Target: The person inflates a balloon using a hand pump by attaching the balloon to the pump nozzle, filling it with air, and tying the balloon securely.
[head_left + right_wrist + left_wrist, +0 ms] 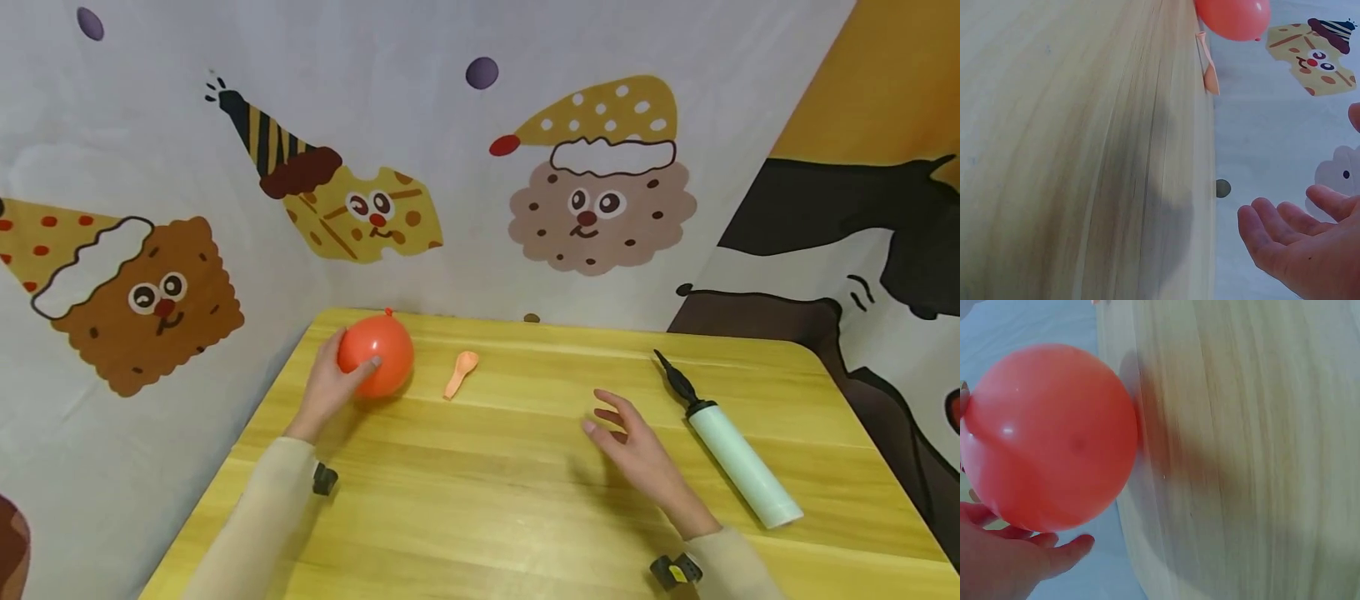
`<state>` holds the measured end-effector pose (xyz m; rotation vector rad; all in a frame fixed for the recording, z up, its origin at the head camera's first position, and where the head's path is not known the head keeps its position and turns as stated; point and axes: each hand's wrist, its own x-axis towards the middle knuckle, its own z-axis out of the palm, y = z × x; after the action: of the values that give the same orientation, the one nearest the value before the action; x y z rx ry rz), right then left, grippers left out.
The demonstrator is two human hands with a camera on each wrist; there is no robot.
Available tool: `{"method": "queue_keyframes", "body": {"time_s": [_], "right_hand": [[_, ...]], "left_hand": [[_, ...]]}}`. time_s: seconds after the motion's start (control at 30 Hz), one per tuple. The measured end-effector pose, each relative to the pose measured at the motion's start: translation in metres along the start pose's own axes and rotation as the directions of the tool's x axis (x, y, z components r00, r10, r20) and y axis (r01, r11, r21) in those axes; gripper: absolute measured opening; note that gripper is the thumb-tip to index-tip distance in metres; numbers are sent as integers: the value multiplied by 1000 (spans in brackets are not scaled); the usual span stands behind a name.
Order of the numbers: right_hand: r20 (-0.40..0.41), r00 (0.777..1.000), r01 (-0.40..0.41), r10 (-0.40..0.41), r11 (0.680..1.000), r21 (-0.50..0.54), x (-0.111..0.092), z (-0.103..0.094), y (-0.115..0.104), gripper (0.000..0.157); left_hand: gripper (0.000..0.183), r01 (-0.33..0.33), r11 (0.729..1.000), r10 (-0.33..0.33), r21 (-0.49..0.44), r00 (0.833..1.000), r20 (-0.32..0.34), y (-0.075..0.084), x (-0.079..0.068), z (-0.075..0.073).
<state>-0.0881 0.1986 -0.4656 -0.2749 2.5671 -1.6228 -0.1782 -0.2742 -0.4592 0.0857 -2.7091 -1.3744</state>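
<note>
Orange-red balloon (388,350), one; pump (742,462), one

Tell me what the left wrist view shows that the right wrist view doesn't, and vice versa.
Only the left wrist view shows the left hand, holding the round balloon.

Only the right wrist view shows the right hand and, recognizably, the flat balloon; an orange speck at the left view's top edge is too small to identify.

Both show the round balloon, though the right view cuts it off at the top, plus the table and the pale backdrop.
</note>
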Motion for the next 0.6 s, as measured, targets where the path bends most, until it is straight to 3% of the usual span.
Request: {"method": "queue_keyframes", "body": {"time_s": [0.1, 0.17, 0.2, 0.23, 0.27, 0.33, 0.37, 0.4, 0.43, 0.47, 0.5, 0.57, 0.6], "right_hand": [[-5, 1000, 6, -6, 1000, 0, 2, 1, 1, 64], [-5, 1000, 7, -7, 1000, 0, 1, 1, 1, 64], [-5, 1000, 7, -7, 1000, 0, 1, 1, 0, 64], [-6, 1000, 7, -7, 1000, 1, 1, 0, 0, 64], [-5, 1000, 5, -5, 1000, 1, 1, 0, -1, 64], [-7, 1000, 3, -3, 1000, -4, 1, -1, -2, 64], [-11, 1000, 1, -1, 1000, -6, 0, -2, -3, 64], [-16, 1000, 1, -1, 1000, -9, 0, -3, -4, 64], [-20, 1000, 2, -2, 1000, -14, 0, -3, -5, 63], [-25, 1000, 4, -5, 1000, -23, -1, -4, -5, 63], [-30, 1000, 7, -8, 1000, -31, -1, -5, -6, 62], [-40, 999, 17, -20, 998, -54, -2, -6, -6, 61], [-42, 999, 27, -30, 997, -72, -2, -7, -5, 60]], "left_hand": [[98, -2, 1000, 1, -23, 1000, -28, -1, 0, -3], [92, -50, 998, 44, -45, 992, -119, -1, -3, -1], [83, -109, 992, 97, -55, 976, -193, -1, -5, 2], [73, -187, 981, 166, -53, 947, -275, 0, -7, 6], [60, -281, 959, 251, -34, 900, -357, 1, -9, 9], [36, -466, 884, 431, 48, 768, -473, 6, -13, 19], [27, -542, 835, 513, 97, 701, -496, 10, -15, 24], [21, -604, 785, 583, 137, 646, -493, 14, -16, 29], [18, -645, 748, 632, 157, 619, -467, 18, -18, 34], [17, -672, 721, 669, 169, 611, -422, 23, -20, 41], [16, -681, 711, 689, 175, 627, -363, 27, -21, 47], [14, -658, 729, 685, 190, 692, -227, 35, -22, 62], [13, -625, 755, 654, 200, 741, -154, 38, -23, 69]]}}
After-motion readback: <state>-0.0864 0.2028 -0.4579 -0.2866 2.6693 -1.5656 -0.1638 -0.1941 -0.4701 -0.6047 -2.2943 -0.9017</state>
